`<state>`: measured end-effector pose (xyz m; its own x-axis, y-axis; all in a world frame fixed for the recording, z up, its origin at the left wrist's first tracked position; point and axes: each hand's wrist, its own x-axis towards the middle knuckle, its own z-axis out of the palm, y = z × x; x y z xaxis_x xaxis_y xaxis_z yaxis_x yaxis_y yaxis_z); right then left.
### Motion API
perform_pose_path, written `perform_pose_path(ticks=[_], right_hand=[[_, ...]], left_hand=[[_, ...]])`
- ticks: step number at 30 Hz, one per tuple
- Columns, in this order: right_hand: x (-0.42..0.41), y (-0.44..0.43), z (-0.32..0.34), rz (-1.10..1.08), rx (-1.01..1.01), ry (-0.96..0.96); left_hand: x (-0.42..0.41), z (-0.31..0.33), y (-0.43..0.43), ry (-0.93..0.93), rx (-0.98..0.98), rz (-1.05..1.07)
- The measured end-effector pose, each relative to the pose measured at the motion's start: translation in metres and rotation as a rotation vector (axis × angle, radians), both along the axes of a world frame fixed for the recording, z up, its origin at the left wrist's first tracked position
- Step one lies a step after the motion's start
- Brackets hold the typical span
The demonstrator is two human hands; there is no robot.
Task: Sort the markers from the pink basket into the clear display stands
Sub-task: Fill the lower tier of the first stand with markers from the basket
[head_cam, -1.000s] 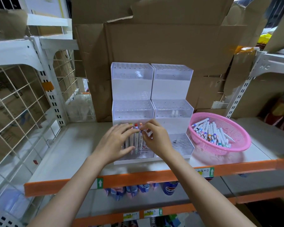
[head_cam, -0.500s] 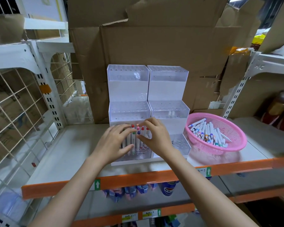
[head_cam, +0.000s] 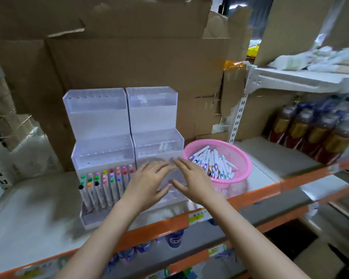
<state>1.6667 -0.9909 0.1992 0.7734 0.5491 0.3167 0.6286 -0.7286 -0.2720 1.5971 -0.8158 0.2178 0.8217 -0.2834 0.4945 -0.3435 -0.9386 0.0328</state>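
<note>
Looking down at the shelf [head_cam: 34, 214], I have both hands out in front of the right display stand [head_cam: 153, 119]. My left hand [head_cam: 149, 182] and right hand [head_cam: 191, 178] sit side by side over its lowest tier, fingers stretched forward and relaxed, thumbs angled toward each other, nothing held in either. The picture is smeared there, so I cannot tell whether the fingertips touch the clear plastic or hang just above it.

Just beside it, the left display stand [head_cam: 97, 119] carries the standing markers [head_cam: 107, 184] in its lowest tier: several rows of white barrels, upright, with green, orange, pink, red, blue and black caps. Its two upper tiers show only bare holes.

On the other side, the pink basket [head_cam: 239, 178] sits on the shelf, just beside the right display stand and close to my right hand. The loose markers [head_cam: 211, 163] lie piled inside it, slanting against the far wall.

Brown cardboard [head_cam: 129, 63] stands behind both stands. Farther right, well apart from the basket, wrapped bottles [head_cam: 310, 135] of dark drink stand on the next shelf bay.
</note>
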Motion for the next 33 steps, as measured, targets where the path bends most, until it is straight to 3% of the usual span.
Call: perform_pose_path(ticks=[10, 18, 23, 28, 33], right_hand=[[0.053, -0.111, 0.004, -0.310, -0.120, 0.216], [0.110, -0.131, -0.002, -0.334, -0.180, 0.364], [0.139, -0.129, -0.007, -0.262, -0.202, 0.368], [0.158, -0.128, -0.009, -0.211, -0.102, 0.408], [0.169, -0.130, -0.016, -0.243, -0.032, 0.426]], left_hand=[[0.083, -0.015, -0.115, 0.234, -0.097, -0.146], [0.148, -0.033, -0.155, 0.465, -0.199, 0.131], [0.176, -0.043, -0.163, 0.424, -0.181, 0.169], [0.188, -0.044, -0.171, 0.448, 0.029, 0.106], [0.193, -0.048, -0.169, 0.360, -0.065, 0.132]])
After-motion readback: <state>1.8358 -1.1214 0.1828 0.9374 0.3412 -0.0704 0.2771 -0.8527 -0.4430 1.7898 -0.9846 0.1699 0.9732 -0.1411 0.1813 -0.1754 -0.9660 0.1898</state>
